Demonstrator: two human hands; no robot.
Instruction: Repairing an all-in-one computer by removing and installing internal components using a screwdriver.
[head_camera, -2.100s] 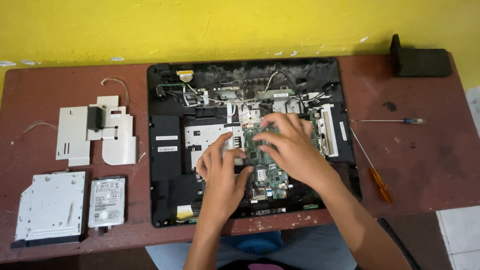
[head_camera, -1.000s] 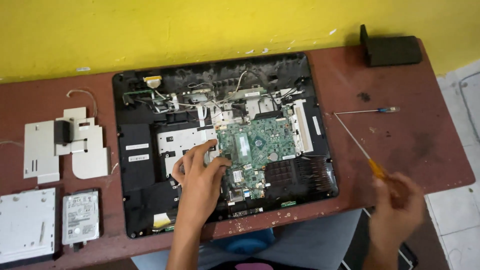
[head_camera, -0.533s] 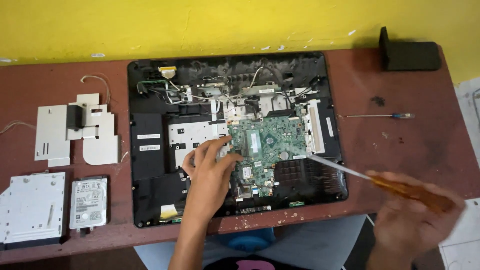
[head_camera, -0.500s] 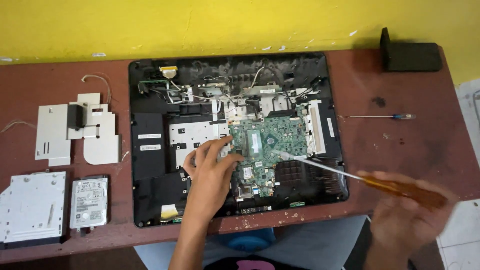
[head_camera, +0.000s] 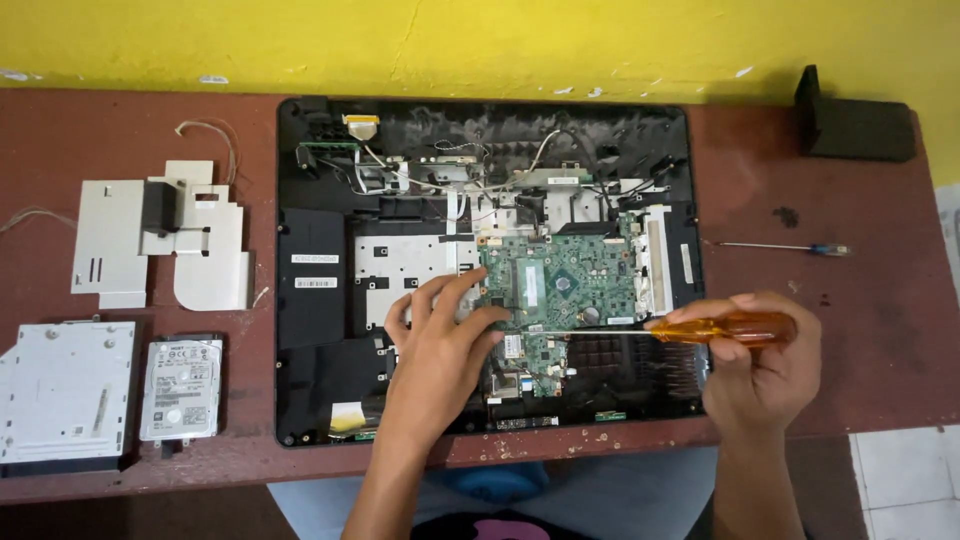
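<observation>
An opened black computer chassis lies flat on the reddish table, its green circuit board exposed right of centre. My left hand rests fingers spread on the board's lower left edge. My right hand grips the orange handle of a long screwdriver. Its thin shaft runs leftward across the board's lower part, the tip near my left fingertips.
A small blue-tipped screwdriver lies right of the chassis. A black stand piece sits at the back right. On the left are white metal brackets, an optical drive and a hard drive.
My right hand left the board, picked up the orange screwdriver from the table's right side and swung its tip onto the board. My left hand stayed on the board.
</observation>
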